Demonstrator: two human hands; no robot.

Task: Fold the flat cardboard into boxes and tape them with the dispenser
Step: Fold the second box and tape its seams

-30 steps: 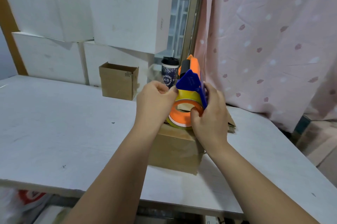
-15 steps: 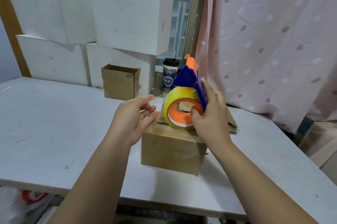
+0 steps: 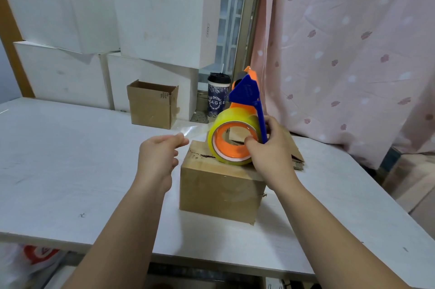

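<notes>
Head view, looking down over my two forearms: the folded cardboard box (image 3: 221,189) sits on the white worktop (image 3: 70,159) right in front of me, its top flaps down with the seam between them uncovered. The tape dispenser (image 3: 244,95), blue frame on an orange body with a yellowish roll, stands with the roll resting on the top of that box, toward its far right side. My right hand (image 3: 270,156) is clamped on the dispenser, thumb hooked into the orange core and fingers wrapped behind the blue frame. My left hand (image 3: 157,161) is off to the left of the box, above the worktop, thumb and forefinger pinched on the free end of a clear strip of tape (image 3: 195,129) that runs from the roll out to those fingertips. The hands are apart, joined only by that strip.

Flat cardboard (image 3: 294,147) lies just behind the box on the right. Farther back stand a small open brown box (image 3: 151,105), a dark-lidded cup (image 3: 217,98) and stacked white boxes (image 3: 162,22). A pink curtain (image 3: 353,53) hangs on the right.
</notes>
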